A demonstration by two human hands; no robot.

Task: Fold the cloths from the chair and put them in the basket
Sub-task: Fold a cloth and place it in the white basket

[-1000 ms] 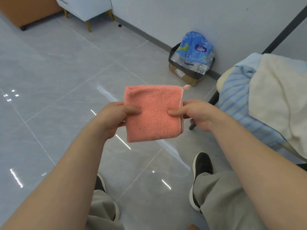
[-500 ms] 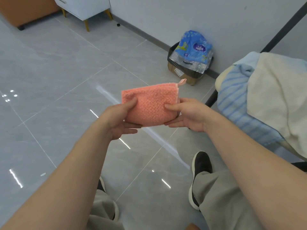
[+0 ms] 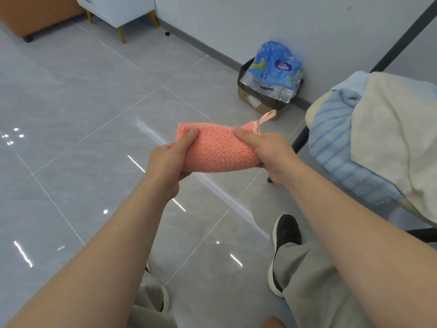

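A small pink cloth (image 3: 217, 150), folded into a thick narrow bundle, is held in the air over the floor. My left hand (image 3: 169, 162) pinches its left end with the thumb on top. My right hand (image 3: 267, 152) grips its right end, where a pink hanging loop (image 3: 264, 120) sticks up. On the chair (image 3: 300, 138) at the right lie a blue striped cloth (image 3: 335, 147) and a cream cloth (image 3: 399, 138) over it. No basket is in view.
A cardboard box lined with a black bag (image 3: 257, 100) holds a blue plastic pack (image 3: 275, 65) by the wall. A white cabinet on gold legs (image 3: 123, 10) stands at the back left. My shoes (image 3: 283, 235) are on the grey tiled floor.
The pink cloth went from a flat hanging square to a doubled-over, narrower bundle. Both hands turned and closed in on its ends, thumbs now on top.
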